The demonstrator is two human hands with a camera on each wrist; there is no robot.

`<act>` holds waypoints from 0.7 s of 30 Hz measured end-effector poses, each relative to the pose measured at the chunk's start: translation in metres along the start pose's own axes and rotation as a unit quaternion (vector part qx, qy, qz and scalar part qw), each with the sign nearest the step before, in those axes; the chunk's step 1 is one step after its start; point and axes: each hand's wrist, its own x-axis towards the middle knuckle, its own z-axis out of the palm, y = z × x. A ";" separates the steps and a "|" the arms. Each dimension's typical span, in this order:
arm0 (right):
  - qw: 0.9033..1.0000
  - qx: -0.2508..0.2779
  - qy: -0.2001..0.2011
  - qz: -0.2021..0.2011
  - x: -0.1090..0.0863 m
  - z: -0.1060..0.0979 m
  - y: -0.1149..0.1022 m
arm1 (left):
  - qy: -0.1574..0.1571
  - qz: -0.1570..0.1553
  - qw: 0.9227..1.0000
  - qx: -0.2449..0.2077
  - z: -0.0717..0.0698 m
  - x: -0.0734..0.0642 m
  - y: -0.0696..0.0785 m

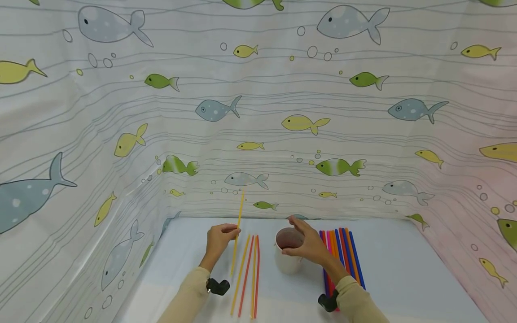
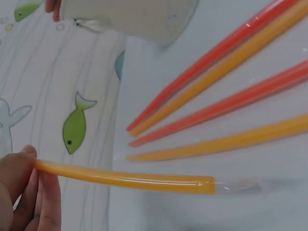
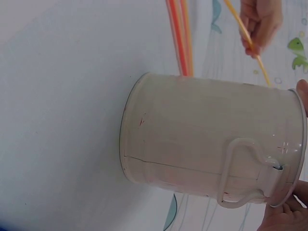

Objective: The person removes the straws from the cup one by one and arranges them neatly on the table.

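Note:
My left hand (image 1: 220,240) pinches a thin yellow straw (image 1: 241,208) between thumb and fingers, its upper end pointing up and away. In the left wrist view, clear plastic wrap shows at one end of this straw. Just right of it, two yellow and two red straws (image 1: 246,276) lie side by side on the table. With thumb and fingers spread across the top, my right hand (image 1: 311,244) holds a white mug (image 1: 288,262) by its rim. The mug's looped handle (image 3: 226,173) shows in the right wrist view. Only part of its inside is visible from the head.
Right of the mug, partly behind my right forearm, lies a row of several thicker blue, red, orange and pink sticks (image 1: 351,251). The white table (image 1: 404,269) ends at a fish-patterned curtain (image 1: 282,152) at the back and both sides.

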 end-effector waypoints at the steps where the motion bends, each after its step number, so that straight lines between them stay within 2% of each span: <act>1: 1.000 -0.003 0.000 0.000 0.000 0.000 0.000 | -0.002 -0.009 1.000 -0.002 -0.001 -0.002 -0.003; 7: 1.000 -0.014 -0.002 0.010 0.001 0.000 0.000 | -0.020 -0.042 0.999 -0.016 -0.008 -0.010 -0.020; 11: 1.000 -0.015 -0.005 0.009 0.002 -0.001 -0.001 | -0.025 -0.059 0.998 -0.006 -0.009 -0.013 -0.029; 21: 1.000 -0.018 0.000 0.001 0.001 0.001 0.002 | -0.026 -0.071 0.997 -0.004 -0.007 -0.025 -0.047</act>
